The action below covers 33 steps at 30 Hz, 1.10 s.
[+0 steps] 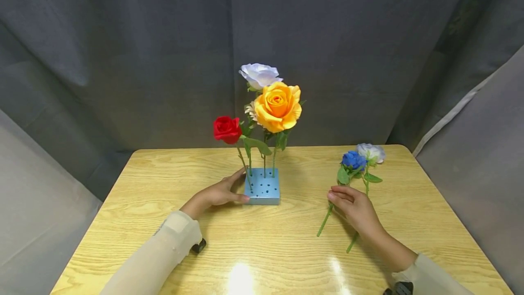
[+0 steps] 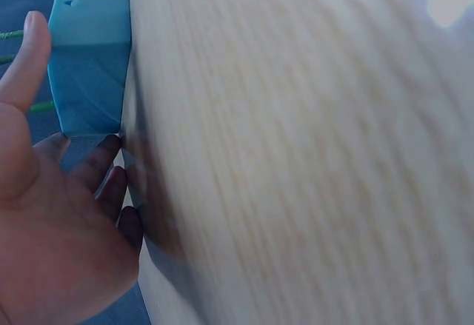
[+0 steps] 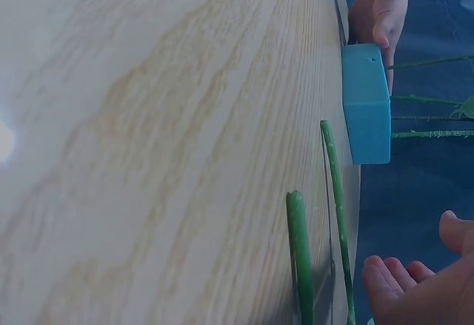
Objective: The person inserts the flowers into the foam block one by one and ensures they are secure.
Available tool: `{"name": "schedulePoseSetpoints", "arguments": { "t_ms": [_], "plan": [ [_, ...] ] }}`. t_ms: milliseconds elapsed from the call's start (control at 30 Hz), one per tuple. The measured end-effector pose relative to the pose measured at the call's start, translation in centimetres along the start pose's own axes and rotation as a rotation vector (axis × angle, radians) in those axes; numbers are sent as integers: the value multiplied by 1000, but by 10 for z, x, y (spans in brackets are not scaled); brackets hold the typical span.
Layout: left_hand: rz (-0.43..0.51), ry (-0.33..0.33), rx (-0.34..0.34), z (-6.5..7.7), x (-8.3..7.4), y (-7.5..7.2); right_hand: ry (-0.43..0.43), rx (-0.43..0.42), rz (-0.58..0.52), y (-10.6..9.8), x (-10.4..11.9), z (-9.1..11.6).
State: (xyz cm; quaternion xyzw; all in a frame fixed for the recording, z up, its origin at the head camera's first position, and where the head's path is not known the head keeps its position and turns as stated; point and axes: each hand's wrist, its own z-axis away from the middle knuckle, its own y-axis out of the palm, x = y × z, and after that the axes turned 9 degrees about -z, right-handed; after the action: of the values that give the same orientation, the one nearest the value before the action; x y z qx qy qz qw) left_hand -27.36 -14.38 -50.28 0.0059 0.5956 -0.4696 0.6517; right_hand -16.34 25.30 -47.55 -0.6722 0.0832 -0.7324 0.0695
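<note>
A light blue block (image 1: 263, 200) with holes in its top stands on the table. Upright in it are a red rose (image 1: 227, 129), an orange rose (image 1: 278, 107), a pale lavender rose (image 1: 260, 75) and a small cream flower (image 1: 251, 111) partly hidden behind the orange one. My left hand (image 1: 221, 193) rests at the block's left side, thumb by the front corner and fingers extended toward the back. Over the stem of a blue rose (image 1: 354, 160) hovers my right hand (image 1: 355, 206), thumb and fingers apart in the right wrist view. Beside it lies a pale rose (image 1: 371, 152) with green leaves.
The wooden table (image 1: 135, 204) has its back edge close to a grey curtain (image 1: 172, 58), with more grey cloth at both sides. Two green stem ends (image 3: 298, 243) point toward the table's front, left of the right hand's wrist.
</note>
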Motion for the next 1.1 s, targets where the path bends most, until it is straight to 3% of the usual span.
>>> {"name": "schedulePoseSetpoints", "arguments": {
  "t_ms": [433, 667, 1100],
  "plan": [
    [-33, 6, -6, -3, 2, 0, 31, 8, 7, -3, -3, 2],
    [-60, -19, -22, -4, 2, 1, 62, -25, 65, -4, -3, 1],
    [-93, -31, -36, -6, 3, 1, 146, -63, 58, 0, -16, 0]
  ]
}}
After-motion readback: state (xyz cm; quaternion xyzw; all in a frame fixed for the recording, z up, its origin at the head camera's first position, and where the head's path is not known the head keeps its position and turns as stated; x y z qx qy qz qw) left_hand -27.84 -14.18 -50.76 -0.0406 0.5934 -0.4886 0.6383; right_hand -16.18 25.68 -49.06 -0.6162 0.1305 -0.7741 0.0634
